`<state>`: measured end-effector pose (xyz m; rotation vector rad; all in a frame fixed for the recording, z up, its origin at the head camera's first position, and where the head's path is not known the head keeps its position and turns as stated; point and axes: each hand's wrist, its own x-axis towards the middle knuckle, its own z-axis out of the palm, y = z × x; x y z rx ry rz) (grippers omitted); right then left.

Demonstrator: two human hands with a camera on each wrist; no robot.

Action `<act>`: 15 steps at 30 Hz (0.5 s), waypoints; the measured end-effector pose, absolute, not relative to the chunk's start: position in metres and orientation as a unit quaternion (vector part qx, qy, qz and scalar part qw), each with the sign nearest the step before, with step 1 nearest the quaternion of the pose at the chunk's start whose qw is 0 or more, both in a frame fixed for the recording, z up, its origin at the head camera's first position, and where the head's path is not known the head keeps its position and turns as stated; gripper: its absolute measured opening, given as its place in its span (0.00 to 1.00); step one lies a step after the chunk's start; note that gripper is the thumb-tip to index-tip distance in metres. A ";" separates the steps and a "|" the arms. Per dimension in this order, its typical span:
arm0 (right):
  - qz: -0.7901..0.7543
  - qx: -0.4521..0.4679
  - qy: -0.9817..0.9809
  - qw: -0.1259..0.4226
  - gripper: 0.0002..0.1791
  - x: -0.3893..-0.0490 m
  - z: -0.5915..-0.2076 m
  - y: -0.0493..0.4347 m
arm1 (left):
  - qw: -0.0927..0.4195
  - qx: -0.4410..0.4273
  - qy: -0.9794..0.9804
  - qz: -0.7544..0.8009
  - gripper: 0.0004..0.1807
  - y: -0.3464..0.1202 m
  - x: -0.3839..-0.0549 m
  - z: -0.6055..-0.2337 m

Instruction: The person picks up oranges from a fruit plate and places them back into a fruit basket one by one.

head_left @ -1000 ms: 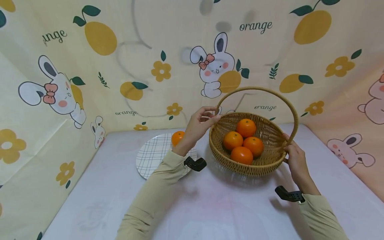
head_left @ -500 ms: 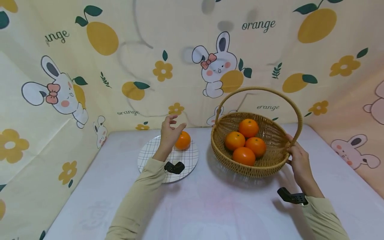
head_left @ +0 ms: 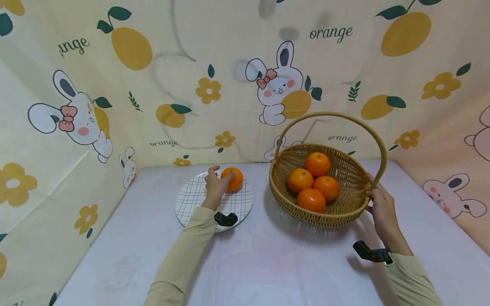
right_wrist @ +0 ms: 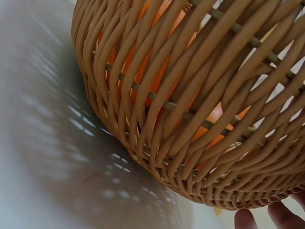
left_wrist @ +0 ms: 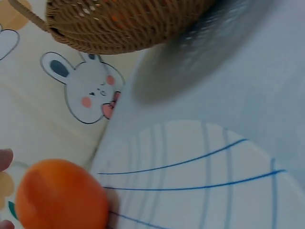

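Note:
A round plate (head_left: 191,199) with a grid pattern lies on the left of the table, and one orange (head_left: 236,180) sits on its far right part. My left hand (head_left: 215,187) is over the plate at this orange, thumb and fingers spread apart, the thumb overlapping the fruit. In the left wrist view the orange (left_wrist: 62,195) stands close by two fingertips (left_wrist: 5,159) at the left edge. My right hand (head_left: 383,208) grips the rim of a wicker basket (head_left: 346,212) at the foot of its handle. Several oranges (head_left: 311,200) lie in the basket, which is tilted toward me.
A white cloth covers the table (head_left: 268,263). Behind it hangs a printed curtain (head_left: 229,51) with rabbits and fruit. The tall arched handle (head_left: 337,114) rises over the basket, which stands to the right of the plate.
My left hand has let go of the basket's left side, moved left over the plate and lowered to the orange. My right hand has stayed on the basket.

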<state>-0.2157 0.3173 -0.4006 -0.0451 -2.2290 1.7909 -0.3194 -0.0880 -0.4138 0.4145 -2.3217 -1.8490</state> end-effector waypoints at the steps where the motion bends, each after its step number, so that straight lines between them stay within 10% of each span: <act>1: 0.625 -0.013 -0.768 0.142 0.29 -0.215 -0.401 0.317 | 0.066 0.142 -0.772 -0.616 0.37 -0.087 -0.319 -0.415; 15: 0.652 -0.001 -0.741 0.159 0.29 -0.215 -0.403 0.315 | 0.022 0.162 -0.762 -0.627 0.41 -0.076 -0.324 -0.421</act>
